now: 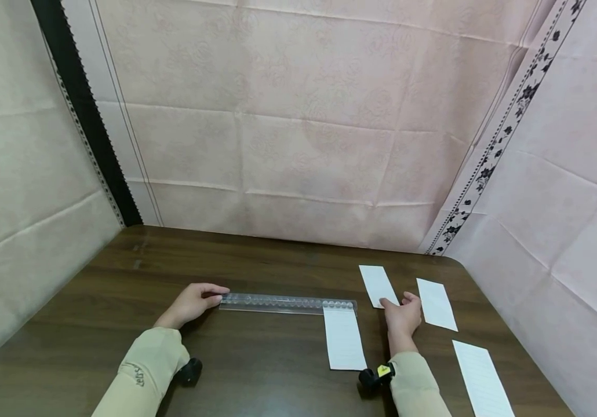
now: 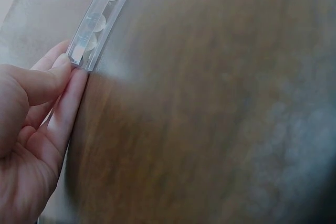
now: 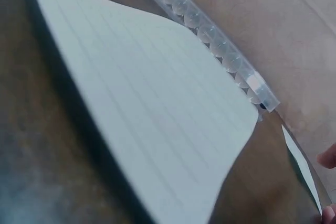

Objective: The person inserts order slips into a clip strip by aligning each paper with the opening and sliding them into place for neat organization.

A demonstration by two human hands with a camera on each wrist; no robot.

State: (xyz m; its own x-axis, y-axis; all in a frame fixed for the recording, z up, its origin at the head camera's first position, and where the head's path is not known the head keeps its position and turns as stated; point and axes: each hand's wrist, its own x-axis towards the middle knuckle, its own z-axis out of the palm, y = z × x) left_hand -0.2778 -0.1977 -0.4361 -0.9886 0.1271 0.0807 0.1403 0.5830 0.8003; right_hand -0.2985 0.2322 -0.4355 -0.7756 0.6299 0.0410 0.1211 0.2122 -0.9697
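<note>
My left hand (image 1: 194, 302) pinches the left end of a long clear plastic strip (image 1: 272, 302), thumb above and fingers beside and under the edge. A row of round clear shapes runs along the strip, plain in the left wrist view. Near the strip's right end a white lined card (image 1: 344, 339) meets it with its top edge and extends toward me. My right hand (image 1: 404, 315) is at the near end of another white card (image 1: 378, 285), farther back. Its thumb overlaps that card's near edge, while the fingertips stand apart from the thumb.
Two more white cards lie on the right of the brown wooden table (image 1: 257, 359): one beside my right hand (image 1: 436, 304), a lined card (image 1: 483, 379) nearer to me. Pale cloth sheets (image 1: 319, 127) rise behind the table and along both sides.
</note>
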